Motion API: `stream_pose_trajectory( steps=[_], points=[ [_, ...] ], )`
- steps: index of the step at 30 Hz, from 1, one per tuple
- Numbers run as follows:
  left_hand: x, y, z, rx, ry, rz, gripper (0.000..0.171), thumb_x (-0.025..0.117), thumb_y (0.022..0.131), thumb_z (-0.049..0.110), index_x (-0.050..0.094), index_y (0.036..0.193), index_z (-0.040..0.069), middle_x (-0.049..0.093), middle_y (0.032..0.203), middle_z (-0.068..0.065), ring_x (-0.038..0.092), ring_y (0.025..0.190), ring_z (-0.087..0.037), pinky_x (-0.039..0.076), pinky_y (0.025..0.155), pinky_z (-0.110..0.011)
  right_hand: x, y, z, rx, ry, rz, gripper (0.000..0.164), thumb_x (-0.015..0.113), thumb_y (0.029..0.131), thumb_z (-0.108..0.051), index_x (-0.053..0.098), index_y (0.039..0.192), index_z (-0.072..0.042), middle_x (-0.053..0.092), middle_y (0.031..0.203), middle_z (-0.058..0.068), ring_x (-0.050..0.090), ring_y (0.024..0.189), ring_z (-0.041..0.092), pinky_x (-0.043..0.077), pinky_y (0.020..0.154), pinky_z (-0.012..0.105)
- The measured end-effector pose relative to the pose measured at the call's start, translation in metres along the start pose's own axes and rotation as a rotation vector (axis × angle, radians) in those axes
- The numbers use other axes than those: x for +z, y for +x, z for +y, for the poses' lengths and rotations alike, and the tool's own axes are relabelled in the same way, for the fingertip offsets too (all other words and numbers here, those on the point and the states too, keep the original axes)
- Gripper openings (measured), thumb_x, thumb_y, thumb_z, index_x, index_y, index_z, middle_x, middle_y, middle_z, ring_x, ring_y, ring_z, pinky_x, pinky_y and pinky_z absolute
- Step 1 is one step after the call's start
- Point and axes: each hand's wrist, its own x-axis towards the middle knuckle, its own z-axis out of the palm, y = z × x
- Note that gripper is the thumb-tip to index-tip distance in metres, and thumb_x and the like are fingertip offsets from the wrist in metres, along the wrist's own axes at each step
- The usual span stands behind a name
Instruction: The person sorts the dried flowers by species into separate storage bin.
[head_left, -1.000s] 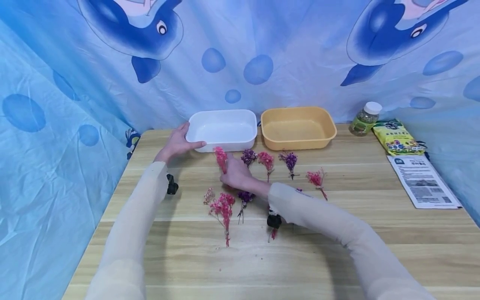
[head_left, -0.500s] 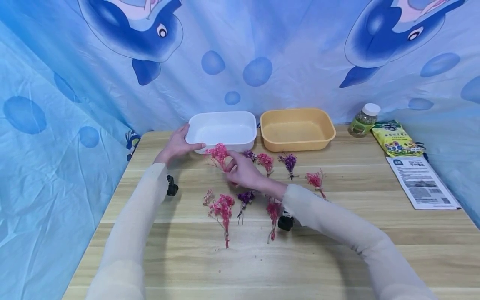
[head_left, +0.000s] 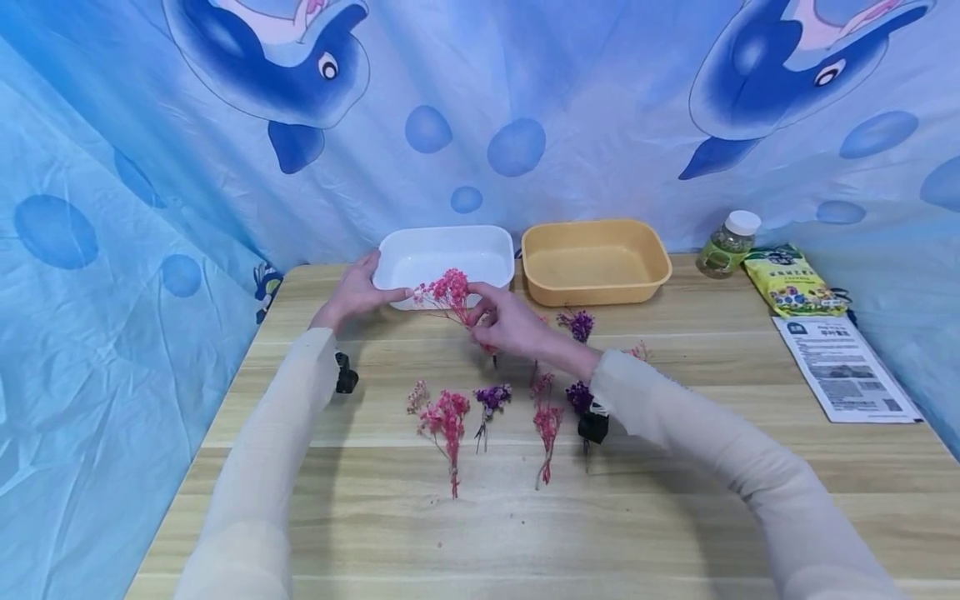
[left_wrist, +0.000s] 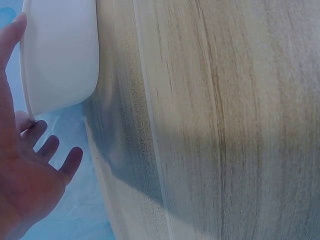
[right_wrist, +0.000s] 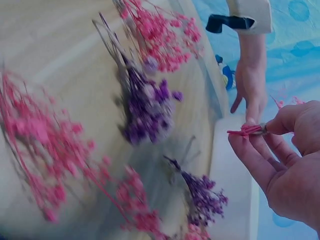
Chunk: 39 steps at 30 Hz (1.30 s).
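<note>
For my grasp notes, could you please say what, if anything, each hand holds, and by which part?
The right hand pinches pink flowers by their stems; the left hand holds the white tub at its left end.

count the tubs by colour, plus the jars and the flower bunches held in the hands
white tub: 1
yellow tub: 1
white-lidded jar: 1
pink flower bunch in the right hand: 1
total: 4

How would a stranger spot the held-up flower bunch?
At the far edge of the wooden table, find the white tray, left of the yellow tray. By its near side, the right hand pinches a pink bunch. Other visible bunches, pink or purple, lie on the table; this one alone is held.
</note>
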Motion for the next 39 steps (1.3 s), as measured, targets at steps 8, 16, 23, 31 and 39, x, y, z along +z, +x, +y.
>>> stream_pose_trajectory(
  steps=[8,16,23,31,39],
  points=[
    [0.002,0.000,-0.002,-0.009,-0.011,-0.003,0.114,0.079,0.083,0.048,0.008,0.159,-0.001,0.009,0.164,-0.023,0.010,0.149,-0.041,0.012,0.119,-0.056,-0.017,0.007,-0.001,0.022,0.029,-0.033,0.072,0.064,0.089,0.008,0.034,0.154,-0.003,0.064,0.104,0.014,0.067,0.087,0.027,0.058,0.068,0.033],
    [0.000,-0.001,-0.003,-0.010,-0.043,0.001,0.113,0.080,0.083,0.047,0.010,0.159,0.000,0.011,0.164,-0.021,0.012,0.149,-0.040,0.013,0.119,-0.055,-0.034,0.020,-0.002,0.026,0.023,-0.033,0.071,0.061,0.090,0.009,0.032,0.154,-0.001,0.063,0.105,0.020,0.068,0.091,0.041,0.059,0.068,0.037],
    [0.001,-0.001,-0.001,-0.017,-0.052,0.003,0.114,0.081,0.081,0.048,0.012,0.159,0.002,0.013,0.164,-0.020,0.015,0.148,-0.040,0.015,0.118,-0.057,-0.049,0.034,-0.003,0.045,0.006,-0.040,0.074,0.060,0.089,0.012,0.031,0.155,-0.002,0.061,0.104,0.017,0.068,0.092,0.039,0.059,0.066,0.039],
    [0.001,0.000,-0.002,-0.028,-0.025,0.005,0.116,0.080,0.081,0.049,0.011,0.159,0.001,0.011,0.165,-0.018,0.013,0.149,-0.038,0.014,0.119,-0.055,-0.058,0.057,-0.008,0.032,-0.108,-0.052,0.074,0.063,0.088,0.010,0.033,0.155,-0.003,0.062,0.103,0.017,0.068,0.083,0.032,0.059,0.067,0.039],
    [0.000,-0.002,-0.001,-0.030,-0.014,-0.001,0.115,0.079,0.082,0.049,0.010,0.159,0.000,0.011,0.165,-0.019,0.012,0.149,-0.037,0.014,0.120,-0.052,-0.059,0.082,-0.012,-0.004,-0.253,-0.076,0.073,0.063,0.089,0.007,0.033,0.155,-0.005,0.065,0.100,0.013,0.067,0.080,0.034,0.053,0.062,0.032]
  ],
)
